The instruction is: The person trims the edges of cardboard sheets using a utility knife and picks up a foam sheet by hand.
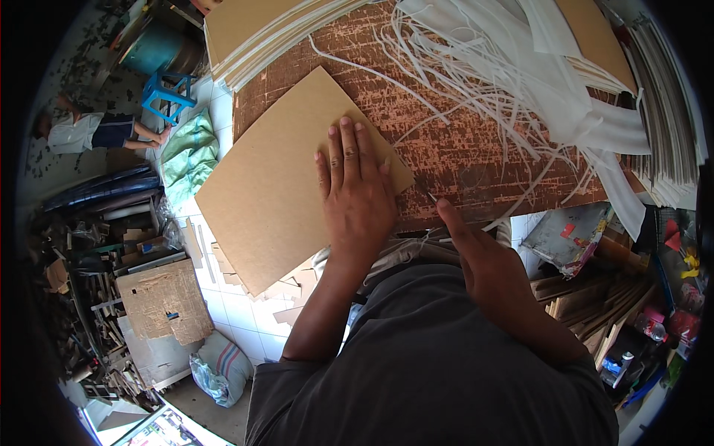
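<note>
A tan sheet of board (260,178) lies at an angle on the scratched brown worktable (461,171), its near-left part reaching past the table's edge. My left hand (358,201) rests flat on it, fingers stretched forward, close to its right side. Just beyond the board's right corner, my right hand (487,260) is closed around a knife (431,197). Only its thin metal tip end shows, pointing toward that corner; the handle is hidden in my fingers. Whether the blade touches the board I cannot tell.
Tangled white strips (461,89) and white sheeting (602,126) cover the table's far right. Stacked boards (260,37) stand at the far left. Leftward on the floor are a blue stool (169,95), a green sack (190,160), scrap wood (163,301) and another person (93,132).
</note>
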Tool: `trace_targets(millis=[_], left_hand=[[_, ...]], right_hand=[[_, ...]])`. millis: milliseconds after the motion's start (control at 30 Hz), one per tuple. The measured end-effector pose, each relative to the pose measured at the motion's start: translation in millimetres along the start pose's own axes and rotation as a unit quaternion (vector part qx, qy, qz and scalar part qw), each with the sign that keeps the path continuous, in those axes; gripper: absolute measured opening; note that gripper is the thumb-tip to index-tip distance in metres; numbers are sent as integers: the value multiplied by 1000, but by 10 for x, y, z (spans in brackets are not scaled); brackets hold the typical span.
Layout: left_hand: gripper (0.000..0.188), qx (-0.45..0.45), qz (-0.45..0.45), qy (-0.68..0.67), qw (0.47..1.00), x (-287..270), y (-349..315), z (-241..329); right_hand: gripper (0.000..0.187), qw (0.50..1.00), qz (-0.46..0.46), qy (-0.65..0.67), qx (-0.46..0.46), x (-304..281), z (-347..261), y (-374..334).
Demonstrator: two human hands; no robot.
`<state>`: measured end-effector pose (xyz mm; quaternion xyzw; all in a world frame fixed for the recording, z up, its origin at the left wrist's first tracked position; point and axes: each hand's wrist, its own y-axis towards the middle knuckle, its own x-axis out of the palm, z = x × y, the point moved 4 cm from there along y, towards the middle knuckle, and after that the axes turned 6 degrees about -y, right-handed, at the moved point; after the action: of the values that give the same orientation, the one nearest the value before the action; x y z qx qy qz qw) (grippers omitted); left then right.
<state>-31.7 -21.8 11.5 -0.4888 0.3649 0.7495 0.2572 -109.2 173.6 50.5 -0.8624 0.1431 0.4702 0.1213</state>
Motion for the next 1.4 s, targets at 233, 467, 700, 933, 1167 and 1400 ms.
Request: trace_targets(millis=[233, 467, 700, 933, 1167, 1400], left_hand=[[56, 4, 15, -14, 1000, 5, 10, -2], [55, 9, 70, -244, 967, -290, -36, -207], [64, -184, 118, -168, 961, -898, -171, -1170], [74, -353, 104, -82, 926, -1048, -843, -2156], [66, -368, 123, -184, 903, -889, -931, -2306], [45, -356, 191, -269, 874, -895, -1015, -2323]], right_hand=[[81, 999, -25, -13, 27, -49, 29, -86], [61, 988, 113, 106, -11, -391, 95, 138], [62, 981, 172, 57, -69, -150, 181, 523], [54, 979, 187, 80, 1, -18, 149, 887], [43, 977, 198, 81, -28, 105, 254, 1340], [23, 979, 205, 4, -18, 96, 128, 1192]])
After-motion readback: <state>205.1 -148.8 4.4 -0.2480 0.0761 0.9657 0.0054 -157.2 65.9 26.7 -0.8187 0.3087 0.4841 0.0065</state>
